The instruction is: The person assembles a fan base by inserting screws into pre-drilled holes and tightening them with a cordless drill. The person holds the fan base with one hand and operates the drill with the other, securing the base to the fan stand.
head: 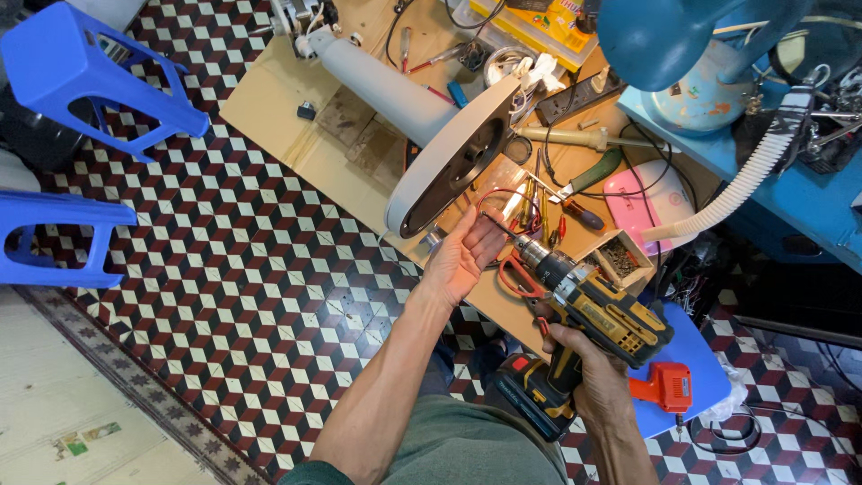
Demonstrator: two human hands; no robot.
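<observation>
Gripping a yellow and black cordless drill (588, 310) by its handle, the right hand (597, 382) has its fingers clenched around the grip, with the battery pack low near the person's lap. The drill's bit (496, 224) points up and left toward the left hand (462, 256), whose fingers are loosely curled at the tip of the bit, apparently steadying it or a small part there; whether they pinch anything cannot be told. Just above lies a grey fan base (449, 162), tipped on its side on the wooden surface (269, 99), its dark underside facing the drill. Red wires (503, 195) loop beside the fingertips, and screwdrivers (575, 193) lie scattered close by. The likely hazard is the chuck spinning while the left fingers sit at the bit, which could nick skin or wind the loose red wires around it. The tilted base might also roll if pushed.
</observation>
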